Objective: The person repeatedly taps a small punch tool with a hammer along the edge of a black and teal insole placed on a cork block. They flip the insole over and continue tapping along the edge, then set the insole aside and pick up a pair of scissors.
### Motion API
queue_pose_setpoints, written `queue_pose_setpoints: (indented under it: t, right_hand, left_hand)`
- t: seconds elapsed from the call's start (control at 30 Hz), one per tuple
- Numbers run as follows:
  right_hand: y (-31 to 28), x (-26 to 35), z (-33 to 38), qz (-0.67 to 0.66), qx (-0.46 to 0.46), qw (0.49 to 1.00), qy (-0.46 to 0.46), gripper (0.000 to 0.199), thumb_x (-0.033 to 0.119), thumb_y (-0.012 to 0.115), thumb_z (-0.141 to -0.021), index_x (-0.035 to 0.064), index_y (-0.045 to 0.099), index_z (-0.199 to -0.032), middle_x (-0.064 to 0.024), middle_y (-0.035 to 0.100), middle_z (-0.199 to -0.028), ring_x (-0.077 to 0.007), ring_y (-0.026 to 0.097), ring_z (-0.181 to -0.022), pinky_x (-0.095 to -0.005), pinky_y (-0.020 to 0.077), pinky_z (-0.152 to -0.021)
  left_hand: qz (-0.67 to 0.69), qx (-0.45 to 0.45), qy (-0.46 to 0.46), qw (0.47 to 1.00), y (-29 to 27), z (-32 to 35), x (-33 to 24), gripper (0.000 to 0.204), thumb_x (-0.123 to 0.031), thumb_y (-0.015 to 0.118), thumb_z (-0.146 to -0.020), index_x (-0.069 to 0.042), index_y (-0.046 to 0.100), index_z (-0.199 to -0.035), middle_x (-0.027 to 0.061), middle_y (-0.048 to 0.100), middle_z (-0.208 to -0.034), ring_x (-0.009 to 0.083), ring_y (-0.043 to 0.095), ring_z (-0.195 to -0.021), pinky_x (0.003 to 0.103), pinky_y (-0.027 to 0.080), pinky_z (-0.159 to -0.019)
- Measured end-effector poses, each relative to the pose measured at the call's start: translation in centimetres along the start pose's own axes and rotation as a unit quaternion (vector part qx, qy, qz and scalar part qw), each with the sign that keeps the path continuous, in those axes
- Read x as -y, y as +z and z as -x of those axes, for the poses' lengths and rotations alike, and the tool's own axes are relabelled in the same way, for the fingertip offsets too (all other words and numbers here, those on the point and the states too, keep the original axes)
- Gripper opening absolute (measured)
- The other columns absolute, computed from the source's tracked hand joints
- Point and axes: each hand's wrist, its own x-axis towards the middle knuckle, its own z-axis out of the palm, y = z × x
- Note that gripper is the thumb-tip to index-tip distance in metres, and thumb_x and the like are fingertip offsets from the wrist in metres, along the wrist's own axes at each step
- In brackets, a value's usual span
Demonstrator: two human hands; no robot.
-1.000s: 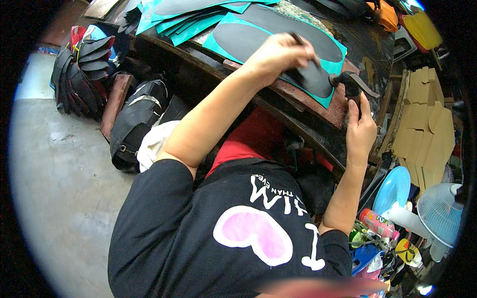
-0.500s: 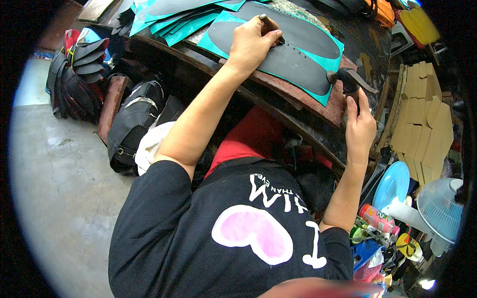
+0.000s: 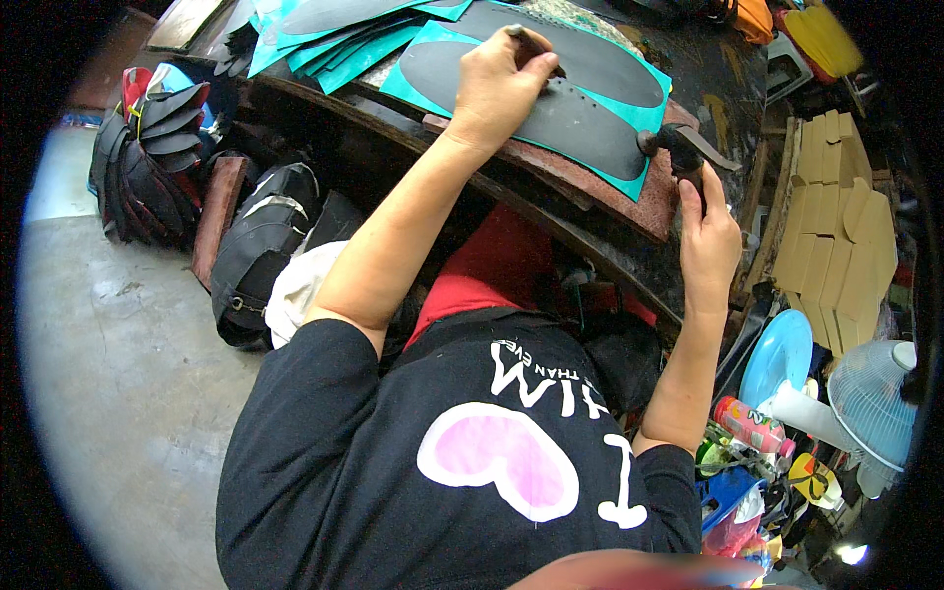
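My left hand (image 3: 500, 87) is closed round a dark slim punch (image 3: 536, 45), its lower end close to a teal sheet (image 3: 401, 79) bearing dark grey sole-shaped pieces (image 3: 580, 126). Small dots run along the sole shapes' edges near the fingers. Off the sheet's right end, my right hand (image 3: 710, 236) grips the dark handle of a hammer (image 3: 678, 146). The hammer's round face sits over or beside the sheet's right edge; whether they touch, I cannot tell. Beneath the sheet lies a reddish-brown slab (image 3: 661, 211).
More teal sheets (image 3: 339, 49) are piled at the far left of the dark worktable (image 3: 733, 93). Left of the table hang bundled black soles (image 3: 157, 147) above a concrete floor (image 3: 108, 393). Flattened cardboard boxes (image 3: 831, 236) and a fan (image 3: 870, 403) stand at the right.
The whole view has shifted slightly. Relative to the sheet, my left hand with the punch sits a little further right. The hammer stays at about the same spot by the sheet's right edge.
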Motion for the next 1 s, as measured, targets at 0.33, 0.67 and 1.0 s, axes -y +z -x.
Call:
queue_pose_setpoints:
  t: [0.33, 0.67, 1.0]
  right_hand:
    - [-1.4, 1.2, -2.6, -0.141, 0.056, 0.987, 0.054, 0.044, 0.036, 0.064, -0.094, 0.0048, 0.063, -0.125, -0.0167, 0.072, -0.103, -0.0247, 0.069, -0.092, -0.033, 0.0506, -0.083]
    - [-3.7, 8.6, -3.9, -0.3, -0.19, 0.92, -0.167, 0.034, 0.021, 0.066, -0.094, 0.0044, 0.063, -0.123, -0.0092, 0.069, -0.088, -0.016, 0.062, -0.071, -0.0283, 0.0505, -0.064]
    - [-2.1, 5.0, -4.5, -0.173, -0.07, 0.972, -0.142, 0.038, 0.03, 0.068, -0.092, 0.0076, 0.065, -0.122, -0.0174, 0.07, -0.106, -0.0256, 0.071, -0.093, -0.0325, 0.0523, -0.08]
  left_hand:
    - [0.013, -0.019, -0.077, 0.997, -1.9, -0.3, 1.4, 0.012, -0.011, 0.068, -0.085, 0.0, 0.067, -0.09, 0.0102, 0.072, -0.079, 0.0176, 0.071, -0.073, 0.03, 0.056, -0.07]
    - [-0.249, 0.026, 0.153, 0.956, -0.8, 0.1, -0.7, 0.015, -0.016, 0.071, -0.085, -0.007, 0.064, -0.096, 0.0165, 0.069, -0.085, 0.0351, 0.068, -0.079, 0.038, 0.055, -0.069]
    - [-0.018, 0.031, -0.039, 0.999, -1.4, -0.6, 1.3, 0.016, -0.014, 0.067, -0.089, 0.0, 0.064, -0.098, 0.0088, 0.073, -0.085, 0.0125, 0.071, -0.08, 0.029, 0.057, -0.068]
